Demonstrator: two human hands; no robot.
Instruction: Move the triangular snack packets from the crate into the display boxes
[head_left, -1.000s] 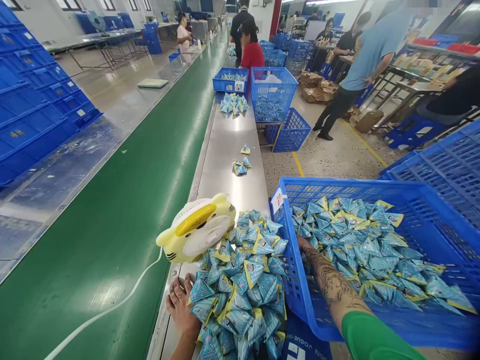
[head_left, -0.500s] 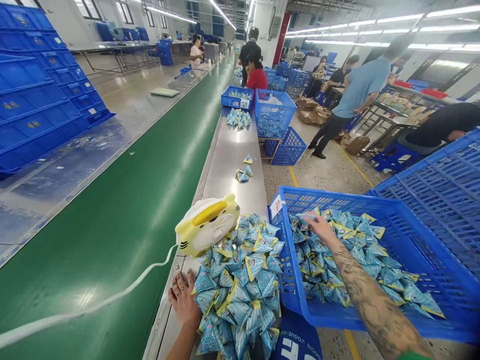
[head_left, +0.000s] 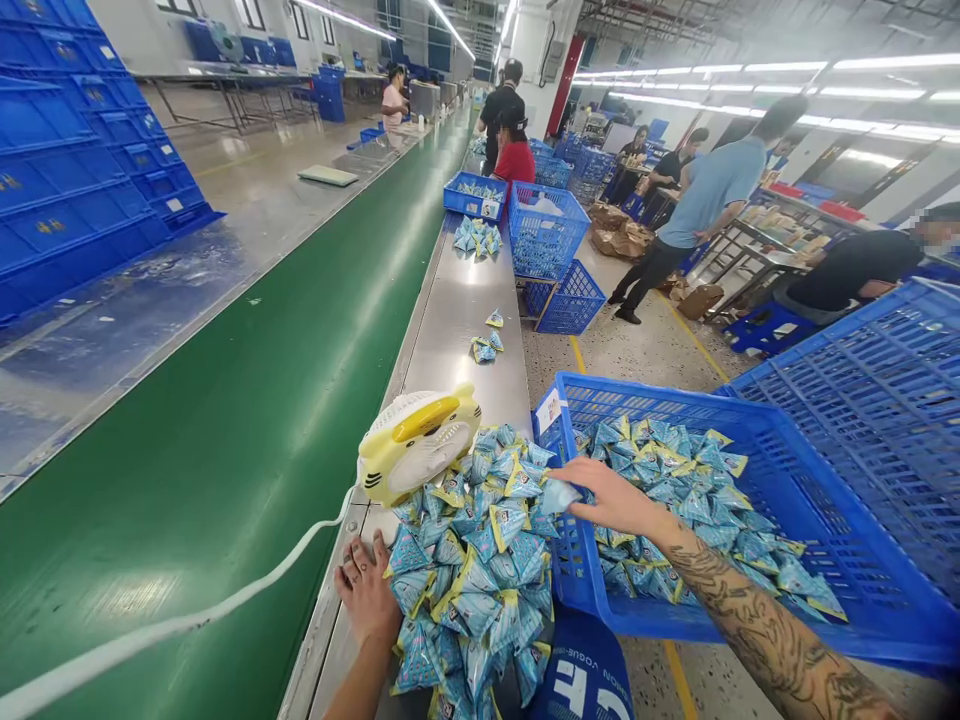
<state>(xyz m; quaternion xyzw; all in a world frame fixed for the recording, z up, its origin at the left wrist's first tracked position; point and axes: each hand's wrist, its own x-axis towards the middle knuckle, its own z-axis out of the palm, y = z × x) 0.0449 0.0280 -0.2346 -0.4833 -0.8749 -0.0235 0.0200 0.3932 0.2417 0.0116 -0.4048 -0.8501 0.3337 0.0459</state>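
Between the fingers of my right hand (head_left: 611,495) is a light-blue triangular packet (head_left: 559,495), held at the edge where the pile meets the basket. My left hand (head_left: 369,590) lies flat, fingers spread, on the metal ledge (head_left: 431,345), beside the left side of the pile. The pile of blue and yellow triangular packets (head_left: 476,570) covers the near end of the ledge. To the right, a blue plastic basket (head_left: 585,590) holds many more such packets (head_left: 694,470). A yellow and white cat-faced device (head_left: 416,450) with a white cord leans against the pile's far side.
A green conveyor belt (head_left: 247,430) runs along the left. Farther up the ledge lie a few packets (head_left: 487,347) and a blue bin (head_left: 474,195). Another blue basket (head_left: 862,400) stands at the right. Stacked blue crates (head_left: 67,170) rise at the left; several people sit or stand beyond.
My right hand has moved left with a packet, from above the basket's contents to the pile's right edge. My left hand stays on the ledge. The view has shifted slightly.
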